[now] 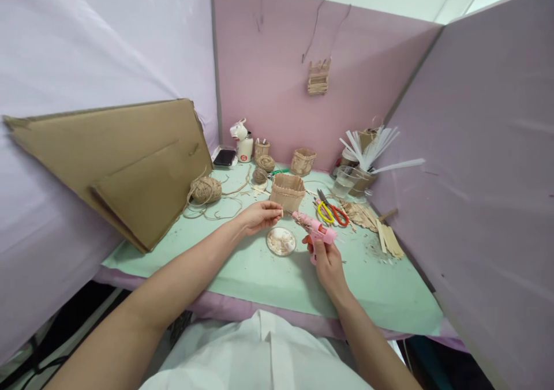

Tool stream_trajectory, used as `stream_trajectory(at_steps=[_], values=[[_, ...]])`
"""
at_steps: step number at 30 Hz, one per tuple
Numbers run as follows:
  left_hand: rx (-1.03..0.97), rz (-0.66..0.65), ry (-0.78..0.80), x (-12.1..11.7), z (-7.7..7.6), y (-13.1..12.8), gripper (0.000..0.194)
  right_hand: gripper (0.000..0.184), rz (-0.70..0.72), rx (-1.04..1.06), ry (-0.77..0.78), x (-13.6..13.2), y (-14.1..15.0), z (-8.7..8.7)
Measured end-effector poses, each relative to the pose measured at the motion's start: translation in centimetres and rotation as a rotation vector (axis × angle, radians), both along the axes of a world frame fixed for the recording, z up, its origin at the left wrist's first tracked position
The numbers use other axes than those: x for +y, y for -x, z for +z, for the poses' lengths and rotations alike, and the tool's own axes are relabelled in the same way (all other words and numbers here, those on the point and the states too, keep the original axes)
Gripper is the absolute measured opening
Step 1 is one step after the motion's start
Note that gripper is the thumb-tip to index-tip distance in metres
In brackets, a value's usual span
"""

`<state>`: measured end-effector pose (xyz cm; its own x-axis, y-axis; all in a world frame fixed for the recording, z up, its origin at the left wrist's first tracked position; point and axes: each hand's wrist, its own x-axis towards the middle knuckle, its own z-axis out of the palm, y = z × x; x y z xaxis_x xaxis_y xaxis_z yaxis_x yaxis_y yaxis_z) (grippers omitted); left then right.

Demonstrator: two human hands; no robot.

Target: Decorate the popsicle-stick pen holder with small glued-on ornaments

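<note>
My right hand (325, 258) is wrapped round the handle of a pink hot glue gun (315, 228), its nozzle pointing left and away from me. Just left of the nozzle, my left hand (261, 217) pinches a small pale piece (282, 212), too small to identify. Behind both hands stands a square wooden basket (287, 190) with a braided rim; it is apart from the nozzle as far as I can see. Below the fingers lies a small round dish (281, 252) holding pale scraps.
Scissors (332, 210) with yellow and red handles lie right of the basket. Twine balls (206, 189) and cardboard (142, 171) are at left. A cup (345, 181) and glue sticks (367, 150) stand back right, near wooden strips (389, 241). A smaller basket (303, 161) stands behind.
</note>
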<state>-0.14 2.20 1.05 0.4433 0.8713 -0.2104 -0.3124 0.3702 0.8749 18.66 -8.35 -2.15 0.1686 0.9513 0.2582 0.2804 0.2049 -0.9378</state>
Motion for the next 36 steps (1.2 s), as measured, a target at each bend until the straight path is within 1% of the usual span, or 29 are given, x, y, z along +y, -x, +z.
stream_trajectory(at_steps=[14, 28, 36], values=[[0.006, -0.004, -0.008, 0.1, -0.1, 0.0, 0.018, 0.05, 0.017, -0.117, -0.045, 0.1, -0.5, -0.8], [0.024, -0.003, -0.033, 0.4, -0.5, 0.0, 0.028, 0.051, 0.008, -0.133, -0.04, 0.1, -0.5, -1.0], [0.03, -0.012, -0.045, 0.3, -0.5, 0.0, 0.03, 0.049, 0.001, -0.134, -0.035, 0.3, -0.6, -1.2]])
